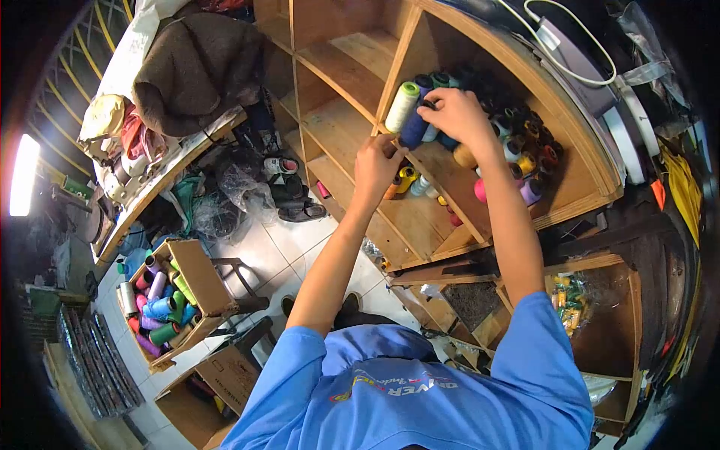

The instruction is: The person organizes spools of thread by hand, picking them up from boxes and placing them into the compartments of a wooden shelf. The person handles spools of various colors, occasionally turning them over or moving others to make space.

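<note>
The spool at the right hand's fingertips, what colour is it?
Dark blue. The spool at the right hand shows best in the head view.

One head-worn wide-angle view, facing forward and steeply down, blue shirt (405,390) close at the lower edge, left hand (377,166) and right hand (456,116) farther off above centre, wooden shelf (341,126) around them, dark rounded border, left margin perhaps unreadable.

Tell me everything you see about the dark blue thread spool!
The dark blue thread spool is a rounded column of wound thread. The right hand pinches its dark top, which points up and rightward in the picture. It is at the wooden shelf, beside a pale spool with a yellow-green top. Whether its base rests on anything is unclear.
</note>
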### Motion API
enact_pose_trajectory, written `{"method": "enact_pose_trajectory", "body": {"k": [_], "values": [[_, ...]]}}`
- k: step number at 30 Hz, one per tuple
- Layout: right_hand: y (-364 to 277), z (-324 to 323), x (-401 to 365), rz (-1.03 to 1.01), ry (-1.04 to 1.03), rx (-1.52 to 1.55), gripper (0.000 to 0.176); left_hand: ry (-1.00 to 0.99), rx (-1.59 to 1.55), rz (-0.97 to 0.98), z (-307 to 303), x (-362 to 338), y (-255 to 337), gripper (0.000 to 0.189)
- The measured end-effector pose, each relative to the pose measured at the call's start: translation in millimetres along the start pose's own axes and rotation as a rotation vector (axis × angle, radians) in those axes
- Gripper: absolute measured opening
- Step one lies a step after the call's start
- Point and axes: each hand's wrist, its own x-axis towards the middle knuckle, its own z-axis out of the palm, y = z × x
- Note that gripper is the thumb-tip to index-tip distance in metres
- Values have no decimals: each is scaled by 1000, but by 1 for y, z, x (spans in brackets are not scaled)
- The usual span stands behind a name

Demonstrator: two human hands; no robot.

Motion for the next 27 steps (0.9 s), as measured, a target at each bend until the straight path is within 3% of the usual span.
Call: {"method": "enact_pose_trajectory", "body": {"k": [6,19,25,27], "values": [[14,6,1,-124,90,-35,38,-12,72,-53,4,-3,6,29],[-4,8,-12,-8,118,-41,42,-18,5,-51,5,-5,0,31],[-10,6,-41,-19,251,233,28,1,37,-82,-20,-35,-28,23],[-18,18,-64,-138,233,330,21,9,42,-107,-40,-50,-49,19]]}}
